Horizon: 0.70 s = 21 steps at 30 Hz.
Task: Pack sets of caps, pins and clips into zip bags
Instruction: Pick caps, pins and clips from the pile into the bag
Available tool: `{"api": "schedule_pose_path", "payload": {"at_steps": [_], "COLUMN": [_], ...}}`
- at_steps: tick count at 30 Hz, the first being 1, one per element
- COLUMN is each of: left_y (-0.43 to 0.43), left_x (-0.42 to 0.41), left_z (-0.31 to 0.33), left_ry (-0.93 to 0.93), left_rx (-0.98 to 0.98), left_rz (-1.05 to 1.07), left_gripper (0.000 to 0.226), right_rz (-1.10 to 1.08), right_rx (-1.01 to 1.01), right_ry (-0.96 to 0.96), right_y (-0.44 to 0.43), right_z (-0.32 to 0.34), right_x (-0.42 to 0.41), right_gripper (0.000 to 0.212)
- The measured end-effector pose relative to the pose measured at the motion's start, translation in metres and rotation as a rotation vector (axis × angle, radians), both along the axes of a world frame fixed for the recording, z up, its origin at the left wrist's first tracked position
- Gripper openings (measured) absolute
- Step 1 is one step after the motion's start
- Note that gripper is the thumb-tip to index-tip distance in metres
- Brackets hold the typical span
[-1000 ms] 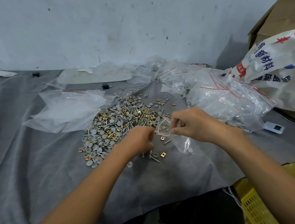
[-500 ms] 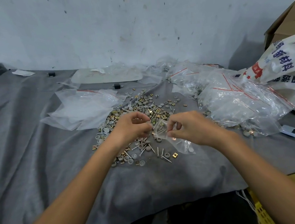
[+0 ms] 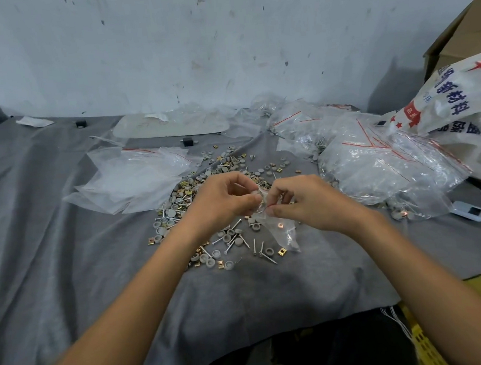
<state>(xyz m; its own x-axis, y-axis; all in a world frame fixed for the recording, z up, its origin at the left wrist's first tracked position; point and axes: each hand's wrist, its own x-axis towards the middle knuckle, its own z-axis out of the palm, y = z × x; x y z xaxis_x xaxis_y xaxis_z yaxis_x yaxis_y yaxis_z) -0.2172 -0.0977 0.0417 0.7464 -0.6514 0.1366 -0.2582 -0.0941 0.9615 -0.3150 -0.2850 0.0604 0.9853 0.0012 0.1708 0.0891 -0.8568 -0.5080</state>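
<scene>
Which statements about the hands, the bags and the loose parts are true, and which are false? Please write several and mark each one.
1. The right hand pinches the small zip bag. True.
2. The left hand lies flat on the grey cloth. False: it is raised, with its fingers curled at the bag's mouth.
3. The loose parts lie on the cloth beneath the hands. True.
4. The stack of empty bags lies to the right of the loose parts. False: it lies to their left. The filled bags are on the right.
5. The printed sack is at the far left. False: it is at the far right.
</scene>
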Motion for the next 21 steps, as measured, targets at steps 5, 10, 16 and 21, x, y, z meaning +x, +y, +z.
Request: {"api": "schedule_pose_path", "payload": {"at_steps": [5,10,16,21], "left_y": [-0.0036,-0.0065,-0.0053,-0.0034], "left_x": [0.0011,-0.0022,-0.0069,-0.0033], "left_z": [-0.0006,0.0017,0.006,0.0033], "left_ry": [-0.092,-0.159,-0.319,-0.357], "left_rx": [-0.005,0.011,0.077,0.13], "left_rz": [0.071,0.073,0.12,0.142], "left_gripper": [0.011,0.009,0.009,0.019], "right_rz": [0.001,-0.005,-0.013,-0.022], "right_rx": [0.02,0.037,0.037,0.038], "right_ry": [0.0,-0.011,-0.005,-0.027], "right_y": [0.0,-0.0008,-0.0034,-0.0066], "right_z": [0.0013,0.0025,0.0022,0.003], "right_x": [-0.0017,-0.0034,-0.0045,-0.0057], "right_gripper": [0.008,0.008,0.009,0.008]}}
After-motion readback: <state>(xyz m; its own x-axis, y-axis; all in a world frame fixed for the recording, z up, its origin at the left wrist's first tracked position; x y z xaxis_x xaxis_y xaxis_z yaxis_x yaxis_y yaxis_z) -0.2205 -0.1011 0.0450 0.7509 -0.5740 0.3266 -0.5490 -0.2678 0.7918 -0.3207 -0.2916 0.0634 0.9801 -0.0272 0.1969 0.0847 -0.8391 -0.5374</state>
